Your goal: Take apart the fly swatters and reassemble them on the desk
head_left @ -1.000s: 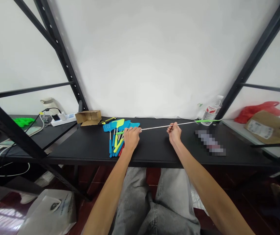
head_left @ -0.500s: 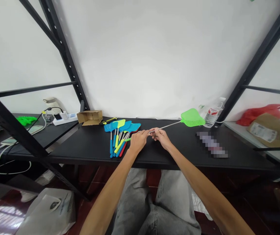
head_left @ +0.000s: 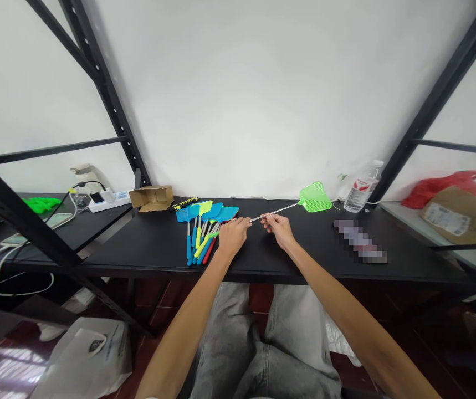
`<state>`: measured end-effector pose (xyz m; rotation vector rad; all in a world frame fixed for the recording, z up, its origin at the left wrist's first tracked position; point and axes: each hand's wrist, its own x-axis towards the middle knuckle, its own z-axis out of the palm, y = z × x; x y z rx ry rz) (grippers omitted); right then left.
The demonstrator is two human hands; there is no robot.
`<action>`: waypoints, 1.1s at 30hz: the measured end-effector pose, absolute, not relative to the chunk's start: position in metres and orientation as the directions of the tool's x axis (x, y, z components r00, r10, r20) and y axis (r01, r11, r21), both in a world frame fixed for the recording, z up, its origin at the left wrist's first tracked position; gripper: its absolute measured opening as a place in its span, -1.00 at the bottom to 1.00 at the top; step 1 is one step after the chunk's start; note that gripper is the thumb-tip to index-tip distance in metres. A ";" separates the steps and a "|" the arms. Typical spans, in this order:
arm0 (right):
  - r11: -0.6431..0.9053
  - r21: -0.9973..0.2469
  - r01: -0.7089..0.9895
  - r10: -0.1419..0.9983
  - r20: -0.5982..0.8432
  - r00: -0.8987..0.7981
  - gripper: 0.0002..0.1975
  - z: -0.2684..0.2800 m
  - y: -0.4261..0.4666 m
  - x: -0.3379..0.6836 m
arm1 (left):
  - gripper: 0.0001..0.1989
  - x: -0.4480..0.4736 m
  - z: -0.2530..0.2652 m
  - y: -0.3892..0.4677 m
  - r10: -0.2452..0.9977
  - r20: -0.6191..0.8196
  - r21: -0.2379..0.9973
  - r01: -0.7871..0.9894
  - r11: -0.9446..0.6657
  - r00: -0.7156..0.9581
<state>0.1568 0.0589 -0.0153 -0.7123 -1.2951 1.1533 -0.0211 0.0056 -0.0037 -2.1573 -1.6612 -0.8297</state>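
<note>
In the head view, the green fly swatter (head_left: 304, 201) looks much the same as 0.5 s ago: its rod is short, where 1 s ago it stretched long toward the water bottle (head_left: 358, 195), and its mesh head now sits a little lower and further left, held just above the counter (head_left: 146, 249). The 2 hands remain close together near the middle of the counter. The left hand (head_left: 231, 236) has its grip closed around the swatter's handle end, fingers curled over it. The right hand (head_left: 278, 228) pinches the thin metal rod between thumb and fingertips, a narrow grip, just beside the left. A pile of blue, yellow and red swatters (head_left: 203, 229) lies flat on the counter, touching the left hand's side.
</note>
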 end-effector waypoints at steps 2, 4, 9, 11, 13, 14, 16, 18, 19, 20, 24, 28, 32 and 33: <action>0.382 -0.910 -0.159 0.899 0.406 -0.162 -0.60 -0.016 0.058 0.156 | -0.59 -0.019 -0.004 0.006 0.780 0.598 0.109 0.945 -0.308 0.186; 0.432 -0.898 -0.086 0.869 0.440 -0.227 -0.60 -0.015 0.056 0.156 | -0.59 -0.017 -0.004 0.006 0.779 0.593 0.108 0.938 -0.330 0.206; 0.414 -0.907 -0.083 0.867 0.420 -0.269 -0.63 -0.012 0.052 0.152 | -0.60 -0.015 -0.003 0.007 0.783 0.586 0.121 0.934 -0.337 0.207; 0.335 -0.928 -0.161 0.900 0.366 -0.237 -0.64 -0.011 0.054 0.152 | -0.60 -0.016 -0.002 0.006 0.788 0.584 0.133 0.935 -0.329 0.194; 0.230 -0.924 -0.306 0.947 0.286 -0.150 -0.61 -0.010 0.057 0.155 | -0.60 -0.019 0.000 0.005 0.789 0.591 0.154 0.936 -0.316 0.169; 0.185 -0.900 -0.394 0.967 0.238 -0.090 -0.59 -0.009 0.059 0.158 | -0.61 -0.021 0.000 0.005 0.786 0.599 0.165 0.937 -0.308 0.153; 0.132 -0.819 -0.558 0.989 0.147 0.018 -0.57 -0.007 0.063 0.166 | -0.61 -0.024 0.001 0.005 0.782 0.611 0.183 0.938 -0.294 0.126; 0.133 -0.746 -0.653 0.991 0.104 0.084 -0.57 -0.004 0.066 0.175 | -0.62 -0.027 0.000 0.004 0.785 0.607 0.195 0.936 -0.294 0.120; 0.148 -0.724 -0.674 0.989 0.100 0.109 -0.56 -0.003 0.067 0.179 | -0.63 -0.027 0.000 0.004 0.790 0.600 0.200 0.933 -0.298 0.124; 0.165 -0.713 -0.682 0.986 0.101 0.133 -0.55 -0.002 0.067 0.183 | -0.64 -0.028 -0.001 0.004 0.796 0.591 0.204 0.931 -0.303 0.130; 0.208 -0.712 -0.671 0.977 0.117 0.180 -0.47 0.001 0.067 0.190 | -0.65 -0.027 -0.002 0.004 0.807 0.574 0.197 0.933 -0.302 0.140; 0.218 -0.721 -0.658 0.975 0.125 0.186 -0.47 0.003 0.066 0.189 | -0.65 -0.029 -0.002 0.003 0.804 0.579 0.178 0.941 -0.287 0.135; 0.247 -0.781 -0.574 0.969 0.205 0.138 -0.46 0.003 0.061 0.175 | -0.62 -0.025 0.003 0.002 0.804 0.581 0.194 0.937 -0.291 0.130; 0.252 -0.801 -0.543 0.966 0.239 0.097 -0.46 0.002 0.058 0.169 | -0.61 -0.021 0.004 0.001 0.805 0.579 0.206 0.932 -0.299 0.130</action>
